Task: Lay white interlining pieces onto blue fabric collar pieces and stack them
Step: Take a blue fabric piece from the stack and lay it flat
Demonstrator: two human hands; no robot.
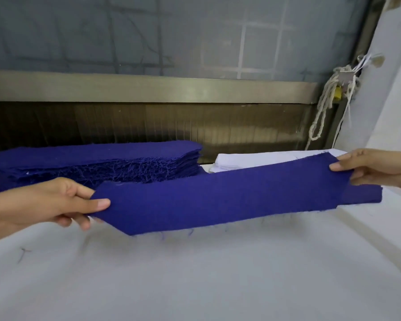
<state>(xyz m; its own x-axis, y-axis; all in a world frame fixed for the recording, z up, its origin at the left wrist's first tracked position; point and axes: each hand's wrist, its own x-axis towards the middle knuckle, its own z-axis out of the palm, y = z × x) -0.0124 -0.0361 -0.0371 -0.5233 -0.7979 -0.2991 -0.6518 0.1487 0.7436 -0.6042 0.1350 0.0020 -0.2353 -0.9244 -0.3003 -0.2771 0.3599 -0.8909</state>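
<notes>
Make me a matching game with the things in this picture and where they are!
Things:
1. blue collar piece
2. blue stack
3. white interlining stack
4. cord

Places:
A. hanging at the back right
B. pinched between the left hand and the right hand
C. piled at the back left
D. piled just behind the right half of the piece being held

Pairs: 1-B, 2-C, 3-D, 4-A
</notes>
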